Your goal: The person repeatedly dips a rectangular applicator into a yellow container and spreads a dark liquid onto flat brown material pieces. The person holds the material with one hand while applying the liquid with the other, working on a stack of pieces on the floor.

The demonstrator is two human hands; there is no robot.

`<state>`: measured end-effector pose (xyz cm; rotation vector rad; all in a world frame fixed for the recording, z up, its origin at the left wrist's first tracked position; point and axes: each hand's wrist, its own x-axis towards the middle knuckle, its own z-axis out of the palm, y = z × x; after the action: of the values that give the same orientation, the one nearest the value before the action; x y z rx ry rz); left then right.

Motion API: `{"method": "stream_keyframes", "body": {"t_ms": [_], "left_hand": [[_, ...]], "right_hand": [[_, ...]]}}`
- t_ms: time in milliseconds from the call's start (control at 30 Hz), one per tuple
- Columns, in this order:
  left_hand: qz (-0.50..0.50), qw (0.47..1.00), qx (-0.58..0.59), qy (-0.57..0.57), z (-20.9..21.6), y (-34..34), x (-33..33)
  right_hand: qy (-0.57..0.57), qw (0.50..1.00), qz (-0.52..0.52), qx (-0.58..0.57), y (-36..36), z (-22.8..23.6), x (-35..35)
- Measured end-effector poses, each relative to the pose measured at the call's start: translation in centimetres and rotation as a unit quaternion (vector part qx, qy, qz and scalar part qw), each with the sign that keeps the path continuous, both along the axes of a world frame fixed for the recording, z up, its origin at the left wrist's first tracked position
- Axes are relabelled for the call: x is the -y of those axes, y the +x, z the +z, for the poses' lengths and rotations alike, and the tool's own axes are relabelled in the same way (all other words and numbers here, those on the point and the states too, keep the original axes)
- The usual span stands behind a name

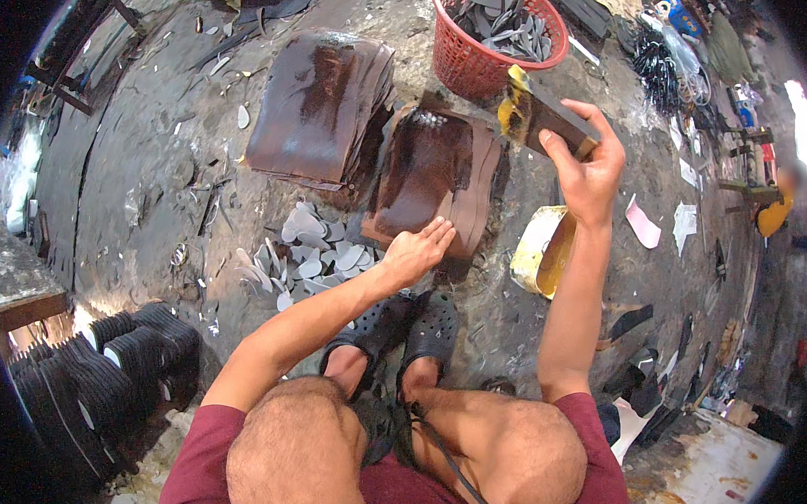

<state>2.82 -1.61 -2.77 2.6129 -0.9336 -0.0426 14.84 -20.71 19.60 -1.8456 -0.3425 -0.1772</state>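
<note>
My left hand (419,254) lies on the near edge of a stack of brown sheets (481,172), its fingers stretched out and pressing on the top sheet. The top sheet has a dark, wet-looking, shiny coat over much of it. Raised over the stack's right side, my right hand (589,167) grips a wide flat brush (555,124) between thumb and fingers. Its far end is caked with yellow and black. Below that hand stands a round yellow tub (530,255), smeared along its rim, with yellowish residue inside.
A second stack of brown sheets (320,102) lies further left. Loose grey oval cut-outs (318,256) are heaped before my feet. A red basket (467,60) of grey pieces stands at the far side. Black soles (112,373) stand in rows at left; a pink scrap (641,224) lies right.
</note>
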Motion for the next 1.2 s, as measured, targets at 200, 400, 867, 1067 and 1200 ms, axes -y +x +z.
{"method": "stream_keyframes", "body": {"t_ms": [200,400,867,1067,1200], "left_hand": [[0.002,1.000,0.017,0.021,-0.2,-2.1,-0.2],[0.013,1.000,0.003,-0.002,-0.3,-2.3,-1.0],[-0.003,1.000,0.001,-0.006,-0.9,-2.1,-1.3],[0.022,0.999,-0.014,-0.022,0.3,-1.0,-0.5],[0.011,0.999,-0.031,-0.005,1.4,1.2,-0.7]], "right_hand": [[-0.168,0.977,0.126,-0.019,3.4,-9.1,-0.6],[-0.373,0.923,0.080,-0.055,8.4,-18.7,0.5],[-0.488,0.840,0.042,-0.232,4.7,-18.1,5.9],[-0.484,0.851,0.077,-0.185,1.1,-14.4,3.8],[-0.478,0.863,-0.053,-0.152,0.4,-15.3,0.8]]}}
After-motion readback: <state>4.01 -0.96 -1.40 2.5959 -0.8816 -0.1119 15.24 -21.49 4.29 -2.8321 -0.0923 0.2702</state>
